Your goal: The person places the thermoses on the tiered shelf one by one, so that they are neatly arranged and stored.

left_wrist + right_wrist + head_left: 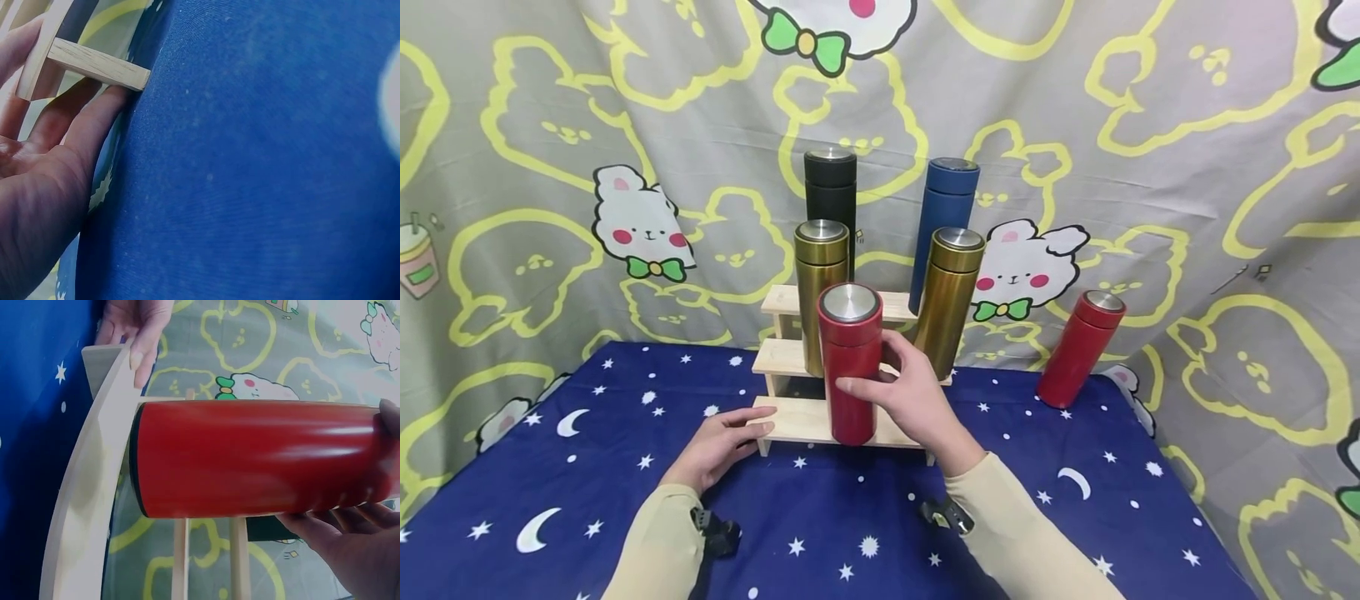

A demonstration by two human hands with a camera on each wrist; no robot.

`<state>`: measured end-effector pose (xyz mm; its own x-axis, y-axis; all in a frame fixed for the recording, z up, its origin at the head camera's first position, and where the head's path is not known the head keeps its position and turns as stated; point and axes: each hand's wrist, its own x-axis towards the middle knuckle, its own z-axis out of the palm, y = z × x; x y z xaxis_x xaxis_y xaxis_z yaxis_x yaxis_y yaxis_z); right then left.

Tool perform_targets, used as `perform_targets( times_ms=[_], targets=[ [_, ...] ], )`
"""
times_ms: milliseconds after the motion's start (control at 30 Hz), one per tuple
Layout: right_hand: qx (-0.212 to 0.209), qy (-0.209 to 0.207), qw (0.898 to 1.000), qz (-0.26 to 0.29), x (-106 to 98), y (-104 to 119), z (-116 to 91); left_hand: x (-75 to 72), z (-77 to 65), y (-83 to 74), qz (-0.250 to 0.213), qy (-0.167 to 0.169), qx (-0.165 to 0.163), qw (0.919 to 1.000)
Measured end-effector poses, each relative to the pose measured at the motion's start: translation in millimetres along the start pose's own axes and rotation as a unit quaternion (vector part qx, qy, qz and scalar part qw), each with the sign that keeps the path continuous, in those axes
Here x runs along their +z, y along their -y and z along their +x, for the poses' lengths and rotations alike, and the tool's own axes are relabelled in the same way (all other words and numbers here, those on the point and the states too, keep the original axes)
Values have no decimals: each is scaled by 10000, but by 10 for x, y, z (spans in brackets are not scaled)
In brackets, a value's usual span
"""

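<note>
My right hand (pixel 917 400) grips a red thermos flask (pixel 852 367) with a silver-topped lid, thumb on the near side and fingers round the right. The flask stands nearly upright over the lowest step of a three-tier wooden stand (pixel 797 422); in the right wrist view its dark base (pixel 139 462) is close above the board. My left hand (pixel 718 446) holds the left end of that lowest step. In the left wrist view its fingers (pixel 94 119) reach behind the stand's short leg (pixel 100 64), thumb side up by the board.
Two gold flasks (pixel 822 292) (pixel 951 300) stand on the middle step. Behind them, a black flask (pixel 830 179) and a blue flask (pixel 947 204) occupy the top step. Another red flask (pixel 1081 350) stands on the blue star-patterned cloth (pixel 865 517) at right, near the patterned curtain (pixel 722 150).
</note>
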<state>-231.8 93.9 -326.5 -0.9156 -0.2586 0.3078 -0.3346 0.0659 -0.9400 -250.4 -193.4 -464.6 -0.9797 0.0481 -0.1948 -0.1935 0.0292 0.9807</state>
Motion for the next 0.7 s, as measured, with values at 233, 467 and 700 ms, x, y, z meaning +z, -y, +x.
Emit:
perform_targets(
  times_ms=[233, 467, 700],
  targets=[
    [3, 105, 9998, 144, 142, -47, 88, -9, -11, -4, -7, 23, 26, 10000],
    [130, 59, 9996, 229, 269, -101, 161, -9, -17, -2, -18, -5, -49, 10000],
    [186, -124, 9997, 73, 333, -204, 217, -7, -4, 1, 4, 13, -21, 10000]
  ],
)
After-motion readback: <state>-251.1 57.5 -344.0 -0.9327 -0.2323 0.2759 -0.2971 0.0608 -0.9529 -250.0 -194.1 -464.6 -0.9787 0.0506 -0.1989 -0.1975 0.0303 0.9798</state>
